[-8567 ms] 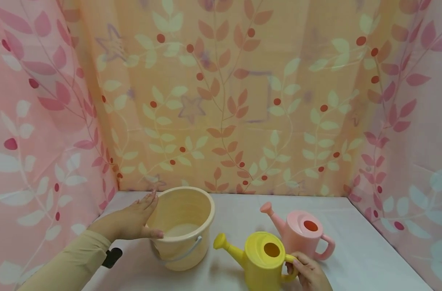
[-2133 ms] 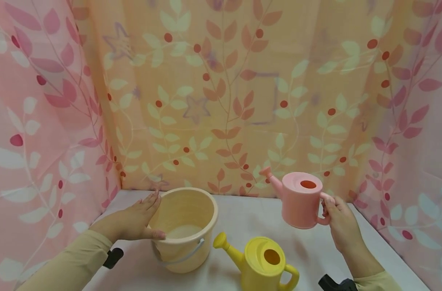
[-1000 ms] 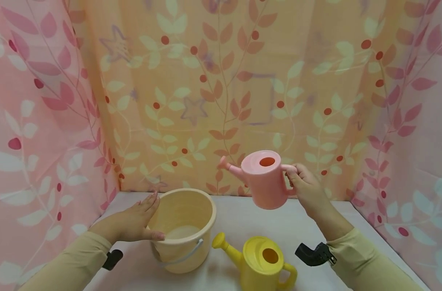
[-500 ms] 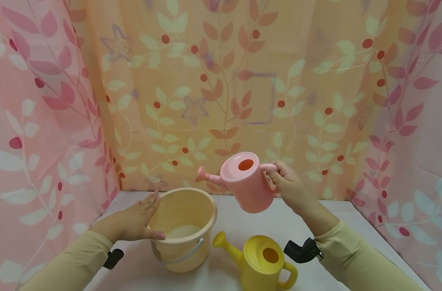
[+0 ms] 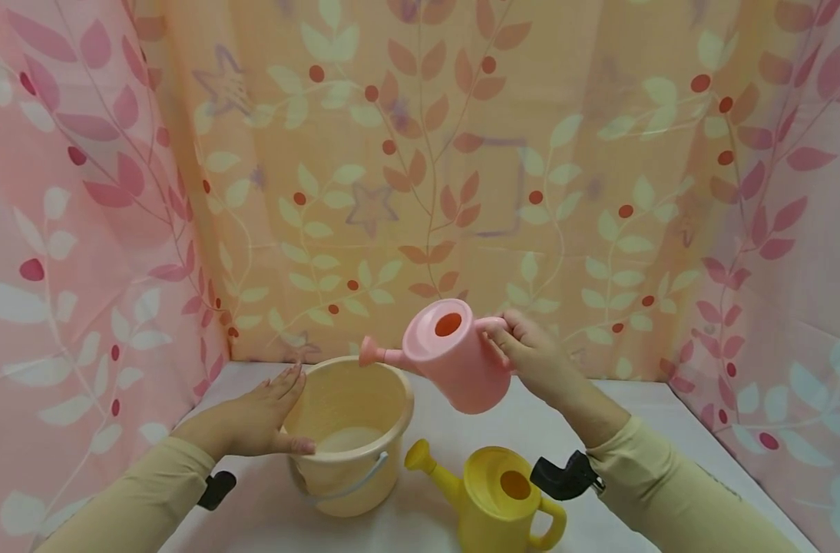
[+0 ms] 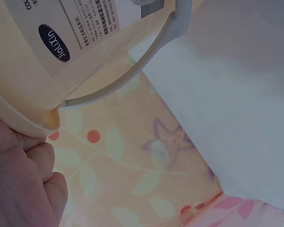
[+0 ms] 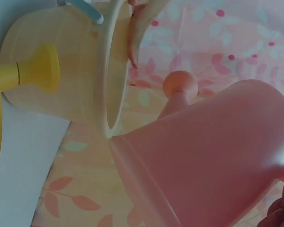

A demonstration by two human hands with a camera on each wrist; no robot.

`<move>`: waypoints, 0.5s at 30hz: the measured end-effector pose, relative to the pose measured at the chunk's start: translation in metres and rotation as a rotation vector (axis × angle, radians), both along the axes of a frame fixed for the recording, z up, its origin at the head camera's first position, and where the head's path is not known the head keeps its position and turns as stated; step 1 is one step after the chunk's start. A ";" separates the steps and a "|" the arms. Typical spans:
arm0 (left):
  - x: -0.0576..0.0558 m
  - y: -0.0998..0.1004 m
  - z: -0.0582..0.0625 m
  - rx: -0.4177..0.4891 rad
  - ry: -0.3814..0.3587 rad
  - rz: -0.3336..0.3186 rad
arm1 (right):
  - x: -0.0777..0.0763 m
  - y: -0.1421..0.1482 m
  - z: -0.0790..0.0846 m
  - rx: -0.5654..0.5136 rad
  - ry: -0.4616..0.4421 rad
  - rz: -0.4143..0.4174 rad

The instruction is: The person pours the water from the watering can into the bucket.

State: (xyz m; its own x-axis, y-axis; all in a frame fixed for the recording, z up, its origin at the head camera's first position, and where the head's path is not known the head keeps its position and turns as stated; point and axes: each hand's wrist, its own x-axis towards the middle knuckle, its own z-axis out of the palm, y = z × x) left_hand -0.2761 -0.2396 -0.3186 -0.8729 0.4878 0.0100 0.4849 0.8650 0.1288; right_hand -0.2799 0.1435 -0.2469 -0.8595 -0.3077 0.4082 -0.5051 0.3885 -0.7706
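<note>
My right hand (image 5: 530, 352) grips the handle of a pink watering can (image 5: 454, 365), holding it in the air right of the bucket. The can tilts forward, its spout overlapping the bucket's far rim in the head view. In the right wrist view the pink watering can (image 7: 217, 156) fills much of the picture. My left hand (image 5: 257, 418) rests on the left rim of a cream bucket (image 5: 354, 488), fingers straight and thumb over the near rim. A yellow watering can (image 5: 492, 514) stands upright on the table to the bucket's right.
The white tabletop (image 5: 613, 491) carries the bucket and the yellow can. A grey handle (image 5: 354, 485) hangs down the bucket's near side. Leaf-patterned cloth (image 5: 565, 253) encloses the back and both sides. Black wrist mounts (image 5: 565, 475) sit on both forearms.
Earlier, my right hand held the yellow can's handle; later it held the pink can aloft. It has since moved the pink can left and tilted it forward. My left hand has stayed put.
</note>
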 end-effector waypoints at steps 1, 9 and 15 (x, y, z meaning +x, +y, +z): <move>0.000 0.000 0.000 -0.002 0.003 0.000 | 0.000 -0.001 0.000 0.017 0.004 -0.004; -0.001 0.000 -0.001 -0.018 0.004 -0.004 | 0.000 -0.006 0.002 0.119 0.024 0.002; 0.001 0.000 0.000 -0.017 0.010 -0.004 | 0.002 -0.009 0.006 0.164 0.019 0.003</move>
